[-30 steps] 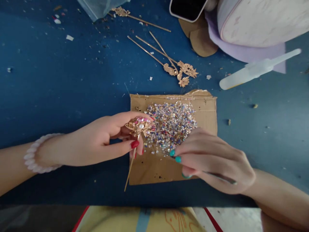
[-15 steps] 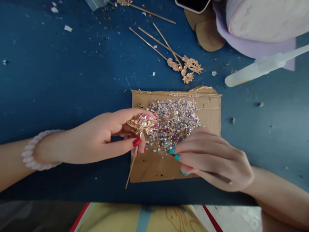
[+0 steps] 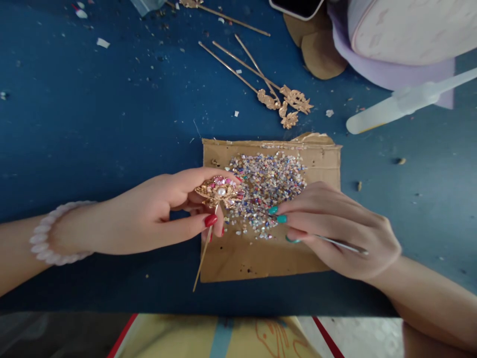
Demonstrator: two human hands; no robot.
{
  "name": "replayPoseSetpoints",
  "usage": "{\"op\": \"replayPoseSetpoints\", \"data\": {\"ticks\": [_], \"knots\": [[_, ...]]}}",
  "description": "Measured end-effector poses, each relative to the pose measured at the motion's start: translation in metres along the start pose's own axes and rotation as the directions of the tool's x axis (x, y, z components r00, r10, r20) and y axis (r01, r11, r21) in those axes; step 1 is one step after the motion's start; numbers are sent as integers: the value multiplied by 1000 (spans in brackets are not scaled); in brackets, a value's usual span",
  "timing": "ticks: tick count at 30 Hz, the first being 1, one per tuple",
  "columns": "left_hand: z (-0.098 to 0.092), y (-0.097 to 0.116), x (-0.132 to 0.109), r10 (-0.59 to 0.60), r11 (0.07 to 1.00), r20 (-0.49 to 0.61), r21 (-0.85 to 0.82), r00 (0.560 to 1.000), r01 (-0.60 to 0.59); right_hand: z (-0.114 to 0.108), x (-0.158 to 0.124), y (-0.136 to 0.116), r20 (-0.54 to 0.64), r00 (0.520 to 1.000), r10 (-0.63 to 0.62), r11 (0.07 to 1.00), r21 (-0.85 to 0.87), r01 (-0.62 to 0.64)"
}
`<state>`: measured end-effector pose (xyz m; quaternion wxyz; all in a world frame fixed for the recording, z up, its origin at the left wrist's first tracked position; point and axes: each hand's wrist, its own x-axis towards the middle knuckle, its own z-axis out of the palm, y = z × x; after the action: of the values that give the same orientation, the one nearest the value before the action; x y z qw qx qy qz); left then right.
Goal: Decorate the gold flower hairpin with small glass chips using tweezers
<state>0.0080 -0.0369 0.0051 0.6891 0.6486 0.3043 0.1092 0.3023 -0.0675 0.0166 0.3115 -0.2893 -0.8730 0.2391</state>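
Observation:
My left hand (image 3: 149, 214) is closed round a gold hairpin (image 3: 219, 191), its thumb on the thin stem, which slants down toward the table's near edge. The hairpin's ornate head bears pink stones and a white pearl. My right hand (image 3: 335, 231) pinches slim metal tweezers (image 3: 345, 244), whose tips are over the stones and hard to make out. Many small coloured rhinestones (image 3: 266, 184) lie spread on a piece of cardboard (image 3: 238, 261) beneath both hands.
Several gold hairpins (image 3: 266, 99) lie beyond the cardboard on the blue table (image 3: 112, 124). To the far right are a translucent white plastic bottle (image 3: 391, 112), a pale round container (image 3: 406, 30), brown cardboard pieces (image 3: 323, 54) and a phone (image 3: 298, 6).
My right hand has moved a little away from me and to the right over the rhinestones, still gripping the tweezers. My left hand and its hairpin stay almost in place.

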Motion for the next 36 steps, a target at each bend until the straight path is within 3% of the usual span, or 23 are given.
{"op": "replayPoseSetpoints", "data": {"ticks": [8, 14, 20, 36], "knots": [[1, -1, 0, 89, 995, 13, -48, 996, -88, 6, 2, 0, -81, 995, 51, 998, -27, -53], [-1, -8, 1, 188, 982, 24, -3, 982, -188, 7, 2, -2, -73, 995, 72, 996, -38, -75], [-2, -8, -1, 185, 982, 18, 43, 983, -185, 6, 5, 0, -49, 998, 31, 999, -39, -33], [-2, -7, 0, 184, 980, 18, 73, 983, -185, 6, 3, -1, -62, 996, 62, 998, -18, -63]]}}
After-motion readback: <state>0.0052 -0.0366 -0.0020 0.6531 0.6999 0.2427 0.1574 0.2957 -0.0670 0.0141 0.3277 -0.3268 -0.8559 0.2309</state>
